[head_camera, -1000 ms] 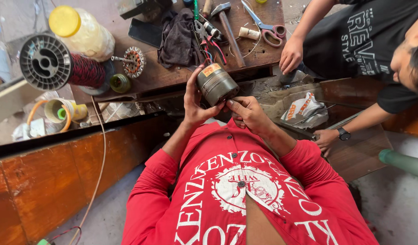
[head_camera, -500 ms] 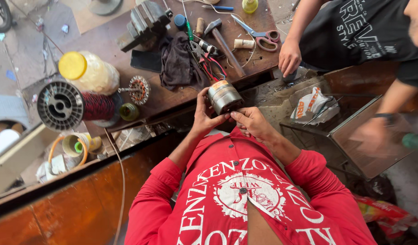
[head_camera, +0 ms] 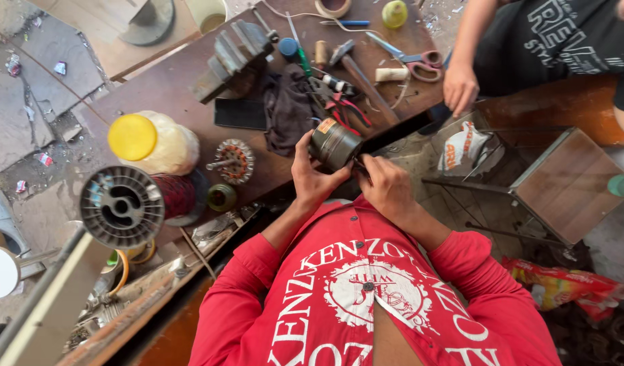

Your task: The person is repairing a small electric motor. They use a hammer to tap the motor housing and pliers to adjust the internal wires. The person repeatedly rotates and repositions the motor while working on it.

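**Both hands on a small motor housing at the bench edge**

The person in the red long-sleeved shirt [head_camera: 366, 298] holds a dark cylindrical motor housing [head_camera: 334, 144] just off the near edge of the wooden workbench [head_camera: 183, 102], above the gap between bench and body. The left hand [head_camera: 312, 177] cups the cylinder from below and the side, thumb up along its wall and fingers wrapped around it. The right hand [head_camera: 386, 186] sits against the lower right end of the housing, its fingers bunched together at the rim; whether they pinch a wire or a small tool cannot be told, since the fingertips are hidden.

On the bench just beyond the housing lie a dark rag [head_camera: 288, 112], red-handled pliers [head_camera: 349, 108], a hammer [head_camera: 359, 68] and scissors [head_camera: 410, 55] with pink grips. To the left stands a plastic jar with a yellow lid [head_camera: 132, 137], beside it a wound armature [head_camera: 232, 161], and nearer the bench edge a large spool of reddish copper wire [head_camera: 122, 205] lying on its side. A grey bench vise [head_camera: 234, 57] sits farther back, with a flat black rectangle [head_camera: 241, 113] just in front of it.

A second person in a dark printed shirt [head_camera: 563, 41] is at upper right, one hand [head_camera: 460, 88] hanging at the bench corner. A metal stool [head_camera: 563, 183] stands to the right.
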A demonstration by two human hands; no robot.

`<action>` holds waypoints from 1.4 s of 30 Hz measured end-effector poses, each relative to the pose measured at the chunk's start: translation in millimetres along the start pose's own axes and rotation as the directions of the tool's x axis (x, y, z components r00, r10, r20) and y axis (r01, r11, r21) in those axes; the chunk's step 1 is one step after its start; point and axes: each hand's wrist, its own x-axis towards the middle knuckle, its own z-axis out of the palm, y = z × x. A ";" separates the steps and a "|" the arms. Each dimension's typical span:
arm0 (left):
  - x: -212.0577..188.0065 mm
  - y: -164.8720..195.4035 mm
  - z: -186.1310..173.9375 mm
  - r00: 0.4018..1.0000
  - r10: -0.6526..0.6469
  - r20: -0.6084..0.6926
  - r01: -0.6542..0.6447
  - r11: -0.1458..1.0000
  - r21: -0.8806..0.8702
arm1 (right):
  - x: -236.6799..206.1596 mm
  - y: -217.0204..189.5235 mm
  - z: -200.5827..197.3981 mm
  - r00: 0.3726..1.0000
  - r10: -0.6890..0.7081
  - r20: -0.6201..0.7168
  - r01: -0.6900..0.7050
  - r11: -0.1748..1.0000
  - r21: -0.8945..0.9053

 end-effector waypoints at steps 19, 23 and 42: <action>49.9 -36.0 -117.0 0.977 0.212 0.033 -0.214 0.943 0.255 | 32.4 -47.3 107.4 0.994 0.063 -0.089 -0.047 0.985 0.166; 49.5 -42.3 -123.4 0.988 0.145 0.053 -0.153 0.961 0.232 | 38.7 -49.5 107.5 0.995 -0.097 0.034 0.100 0.988 -0.116; 68.9 -68.7 -141.5 0.876 -0.449 0.178 0.481 0.787 -0.386 | 126.1 53.2 180.9 0.961 0.274 0.036 -0.268 0.956 -0.122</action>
